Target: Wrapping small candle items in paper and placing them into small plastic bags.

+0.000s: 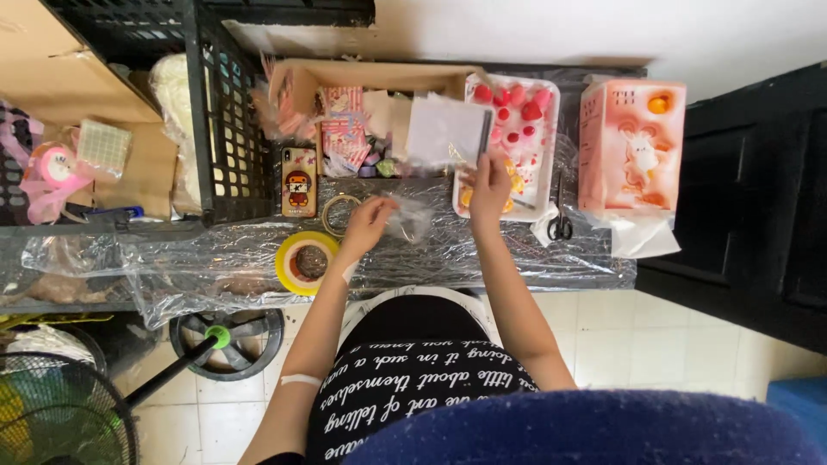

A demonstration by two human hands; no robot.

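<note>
Surface: desk [517, 263] wrapped in crinkled clear plastic film, white tile floor below, dark cabinet to the right.
Left hand [369, 226]: fingers closed on a small clear plastic bag [408, 220], held just above the desk film at centre.
Right hand [488, 185]: raised past the left, pinching the lower edge of a white card sheet [446, 131], held upright over the near edge of the tray.
Bag vs hands: bag sits between the two hands, touching the left, just short of the right wrist.
Tray [549, 151]: white, holds red and pink round pieces, directly beyond the right hand.
Left of hands: yellow tape roll [306, 263] near the desk edge, phone [299, 182] leaning against a black crate [228, 112].
Right of tray: black scissors [560, 215], then a pink tissue box [631, 146].
Behind: open cardboard box [362, 112] of pink printed packets.
</note>
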